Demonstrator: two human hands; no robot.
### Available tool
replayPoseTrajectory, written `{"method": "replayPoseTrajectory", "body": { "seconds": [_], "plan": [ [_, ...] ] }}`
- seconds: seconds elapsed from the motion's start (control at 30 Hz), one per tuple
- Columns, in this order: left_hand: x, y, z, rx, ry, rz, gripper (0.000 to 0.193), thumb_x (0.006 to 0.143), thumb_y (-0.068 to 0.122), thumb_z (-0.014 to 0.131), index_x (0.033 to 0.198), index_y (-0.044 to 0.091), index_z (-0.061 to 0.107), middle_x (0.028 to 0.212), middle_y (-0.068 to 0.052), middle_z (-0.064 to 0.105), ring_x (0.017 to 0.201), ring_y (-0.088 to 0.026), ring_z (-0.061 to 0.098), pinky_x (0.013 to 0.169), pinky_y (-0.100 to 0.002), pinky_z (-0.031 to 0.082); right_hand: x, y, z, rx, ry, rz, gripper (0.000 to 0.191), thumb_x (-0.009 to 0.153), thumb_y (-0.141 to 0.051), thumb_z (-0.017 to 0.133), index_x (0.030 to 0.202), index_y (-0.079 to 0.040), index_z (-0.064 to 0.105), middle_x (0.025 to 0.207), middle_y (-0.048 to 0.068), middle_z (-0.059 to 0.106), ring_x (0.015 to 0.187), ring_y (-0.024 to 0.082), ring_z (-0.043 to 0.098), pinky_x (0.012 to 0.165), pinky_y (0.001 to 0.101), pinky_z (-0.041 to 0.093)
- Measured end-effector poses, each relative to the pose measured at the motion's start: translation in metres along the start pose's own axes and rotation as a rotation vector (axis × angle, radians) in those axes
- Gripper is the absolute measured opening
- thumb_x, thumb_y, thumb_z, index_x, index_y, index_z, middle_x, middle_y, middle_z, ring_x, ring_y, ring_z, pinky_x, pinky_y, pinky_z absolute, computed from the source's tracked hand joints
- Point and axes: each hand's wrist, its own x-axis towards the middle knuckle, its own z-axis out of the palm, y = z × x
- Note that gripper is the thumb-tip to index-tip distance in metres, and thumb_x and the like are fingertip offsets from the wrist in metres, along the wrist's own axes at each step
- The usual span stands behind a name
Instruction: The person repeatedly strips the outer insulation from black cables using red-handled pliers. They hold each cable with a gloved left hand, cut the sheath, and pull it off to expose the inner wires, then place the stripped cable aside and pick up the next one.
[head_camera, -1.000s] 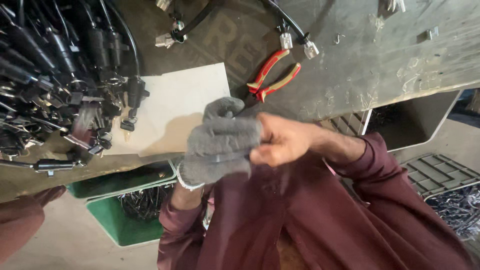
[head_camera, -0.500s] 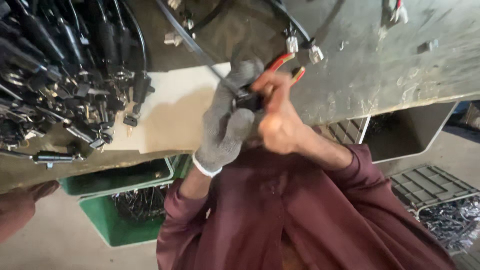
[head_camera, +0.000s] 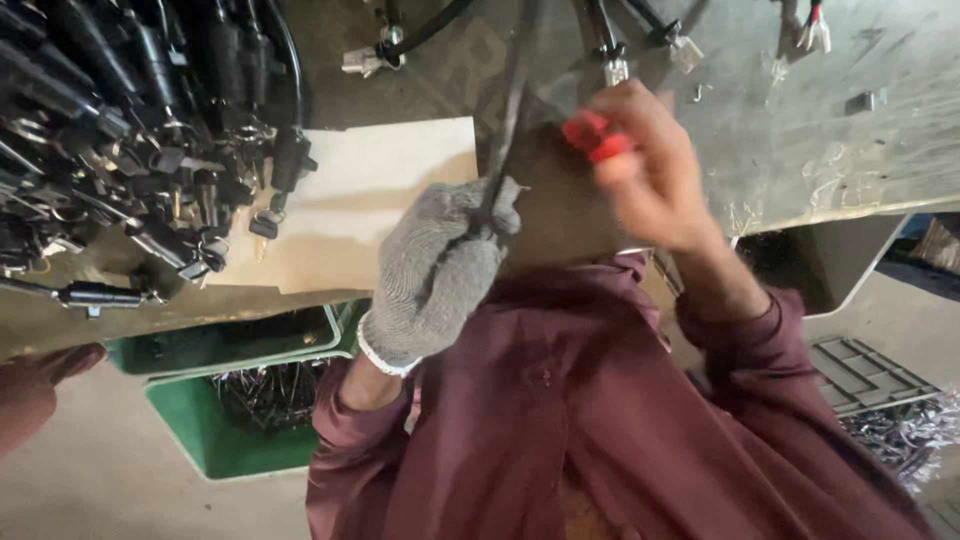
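Observation:
My left hand (head_camera: 435, 270), in a grey knitted glove, grips a black cable (head_camera: 512, 95) that runs up and away across the workbench. My bare right hand (head_camera: 650, 170) is blurred and closed around the red handles of a pair of pliers (head_camera: 595, 135), just right of the cable. Both hands are over the near edge of the bench, above my maroon sleeves. The plier jaws are hidden.
A heap of black cables with metal key-like ends (head_camera: 130, 150) fills the left of the bench, beside a pale board (head_camera: 370, 190). More cable ends with connectors (head_camera: 615, 65) lie at the back. A green bin (head_camera: 220, 420) stands below left, a grey crate (head_camera: 860, 370) below right.
The right hand has picked up the red pliers from the bench and raised them. The gloved left hand has taken hold of a black cable and pulled it toward me.

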Motion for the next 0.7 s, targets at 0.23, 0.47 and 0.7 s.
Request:
{"method": "replayPoseTrajectory", "body": {
  "seconds": [0.23, 0.47, 0.7],
  "plan": [
    [0.006, 0.032, 0.01, 0.448, -0.15, -0.157, 0.075, 0.091, 0.016, 0.077, 0.15, -0.005, 0.035, 0.117, -0.02, 0.064, 0.1, -0.026, 0.065, 0.089, -0.036, 0.049, 0.018, -0.041, -0.002, 0.316, -0.099, -0.106, 0.037, 0.091, -0.019, 0.077, 0.124, -0.007, 0.065, 0.122, 0.009, 0.069, 0.106, 0.028, 0.07, 0.092, 0.0385, 0.057],
    [0.009, 0.04, 0.012, 0.567, -0.113, -0.019, 0.07, 0.101, 0.011, 0.067, 0.155, -0.006, 0.026, 0.142, -0.024, 0.053, 0.124, -0.032, 0.059, 0.114, -0.04, 0.046, 0.022, -0.045, 0.007, -0.092, -0.044, -0.247, 0.031, 0.077, -0.021, 0.082, 0.097, -0.007, 0.064, 0.097, 0.007, 0.068, 0.086, 0.025, 0.068, 0.064, 0.0407, 0.052],
    [-0.001, 0.037, 0.005, 0.281, -0.212, -0.344, 0.083, 0.097, 0.016, 0.069, 0.16, -0.004, 0.019, 0.116, -0.013, 0.07, 0.091, -0.019, 0.072, 0.087, -0.03, 0.059, 0.029, -0.038, 0.005, -0.094, -0.076, -0.281, 0.038, 0.077, -0.03, 0.086, 0.089, -0.008, 0.057, 0.088, 0.007, 0.061, 0.083, 0.027, 0.063, 0.059, 0.0408, 0.049]
  ]
}}
